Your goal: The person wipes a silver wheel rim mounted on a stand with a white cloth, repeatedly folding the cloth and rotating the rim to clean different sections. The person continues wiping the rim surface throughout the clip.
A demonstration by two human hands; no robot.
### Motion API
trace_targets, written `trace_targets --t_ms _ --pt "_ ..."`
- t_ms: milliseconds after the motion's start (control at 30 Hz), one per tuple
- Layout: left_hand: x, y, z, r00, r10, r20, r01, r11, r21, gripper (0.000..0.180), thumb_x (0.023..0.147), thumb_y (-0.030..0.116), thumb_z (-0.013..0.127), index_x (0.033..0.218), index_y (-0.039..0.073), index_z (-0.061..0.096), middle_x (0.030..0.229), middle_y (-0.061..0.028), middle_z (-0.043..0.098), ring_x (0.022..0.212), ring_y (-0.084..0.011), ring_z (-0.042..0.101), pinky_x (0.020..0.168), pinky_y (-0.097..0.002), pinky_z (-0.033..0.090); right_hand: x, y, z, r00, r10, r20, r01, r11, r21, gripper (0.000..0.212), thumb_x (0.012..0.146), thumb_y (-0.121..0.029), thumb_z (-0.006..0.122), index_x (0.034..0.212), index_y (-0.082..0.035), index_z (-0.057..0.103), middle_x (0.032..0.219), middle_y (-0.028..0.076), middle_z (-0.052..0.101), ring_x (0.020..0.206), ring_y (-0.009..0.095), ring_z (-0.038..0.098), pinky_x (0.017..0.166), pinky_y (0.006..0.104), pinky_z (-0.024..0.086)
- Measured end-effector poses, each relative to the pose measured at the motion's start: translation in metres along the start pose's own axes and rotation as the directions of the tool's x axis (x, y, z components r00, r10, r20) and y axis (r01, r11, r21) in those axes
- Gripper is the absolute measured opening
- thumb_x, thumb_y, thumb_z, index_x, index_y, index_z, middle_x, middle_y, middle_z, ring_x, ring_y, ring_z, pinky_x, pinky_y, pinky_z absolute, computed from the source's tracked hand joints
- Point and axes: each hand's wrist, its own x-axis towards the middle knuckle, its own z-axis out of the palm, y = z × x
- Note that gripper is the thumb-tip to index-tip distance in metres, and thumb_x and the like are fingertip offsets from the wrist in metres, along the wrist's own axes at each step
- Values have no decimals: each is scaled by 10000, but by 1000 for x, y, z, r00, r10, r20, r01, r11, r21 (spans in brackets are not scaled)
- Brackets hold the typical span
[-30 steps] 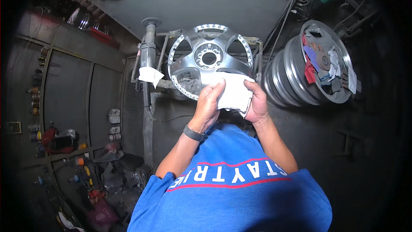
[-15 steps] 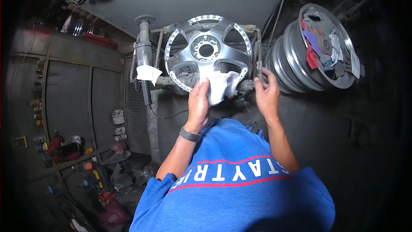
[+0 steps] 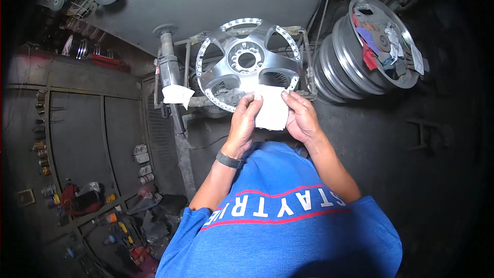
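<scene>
Between my two hands is a white cloth [image 3: 271, 108], folded into a flat, roughly square pad. My left hand [image 3: 245, 123] grips its left edge, thumb on top. My right hand [image 3: 302, 118] pinches its upper right edge the same way. Just beyond the hands stands a silver five-spoke wheel face [image 3: 218, 65] with bolts around its rim, its hub facing me. The cloth overlaps the wheel's lower edge in view; whether they touch I cannot tell.
A metal frame [image 3: 307, 46] surrounds the wheel. On its left, a post [image 3: 168, 51] carries another white piece [image 3: 177, 95]. At right, a wheel barrel [image 3: 350, 62] holds rags and grinding discs. Bottles and bags [image 3: 85, 198] crowd the lower left.
My right hand has moved left from beside the wheel and taken hold of the cloth's right side. The loosely draped cloth is now a flatter, smaller square.
</scene>
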Motion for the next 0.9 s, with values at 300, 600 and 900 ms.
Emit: trace_targets --t_ms 300,600,900 --pt "-10 38 -76 960 -76 269 50 993 104 245 1009 132 677 1217 7 643 1057 -33 715 931 -101 677 841 -258 550 -13 32 29 993 105 49 -93 974 -206 507 974 -125 689 1419 22 494 1277 138 654 1189 221 651 1033 376 537" --pt "-8 49 -123 903 -98 417 -46 946 322 464 959 6 704 1389 2 531 1037 -37 664 953 -75 652 828 -225 537 -14 95 40 984 153 -90 -177 892 -416 400 925 -123 778 1260 15 608 1166 102 697 1090 152 670 943 318 551" --pt "7 68 -139 756 -165 633 -176 881 440 580 936 -6 720 1474 34 507 1208 -51 671 929 -14 598 803 -193 508 -25 106 56 974 227 -8 -222 944 -245 453 965 -118 717 1356 46 557 1230 135 694 1123 205 692 973 348 565"
